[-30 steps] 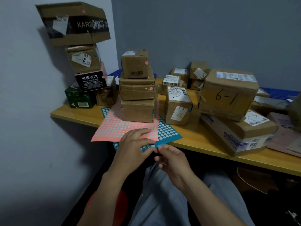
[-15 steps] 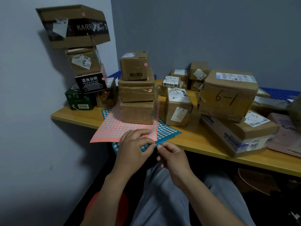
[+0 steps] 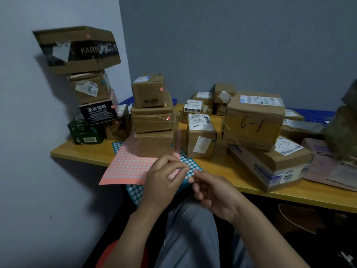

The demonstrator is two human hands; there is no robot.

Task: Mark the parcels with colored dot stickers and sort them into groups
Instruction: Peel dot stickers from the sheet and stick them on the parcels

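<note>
- The left hand's fingertips (image 3: 184, 168) and the right hand's fingertips (image 3: 195, 175) nearly meet over the table's front edge. On each hand the thumb and forefinger are drawn together and the other fingers are curled.
- The spot is blurred, so I cannot tell whether either hand pinches a dot sticker or a sheet corner.
- The left hand (image 3: 164, 179) lies over the near right corner of the pink sticker sheet (image 3: 129, 167). The right hand (image 3: 215, 192) hovers just beside it.
- The teal sticker sheet (image 3: 190, 164) lies under the pink one, directly beneath both sets of fingertips. Both sheets overhang the yellow table (image 3: 81, 151) towards the person, with their far ends tucked under a box.
- That box is the bottom of the three-box stack (image 3: 152, 117), straight ahead of the left hand. It already carries pink and teal dots.
- The small labelled box (image 3: 201, 141) stands ahead of the right hand. The box marked 6-1 (image 3: 253, 120), with no dot visible, sits further right, so the right hand is probably the nearer one for it.
</note>
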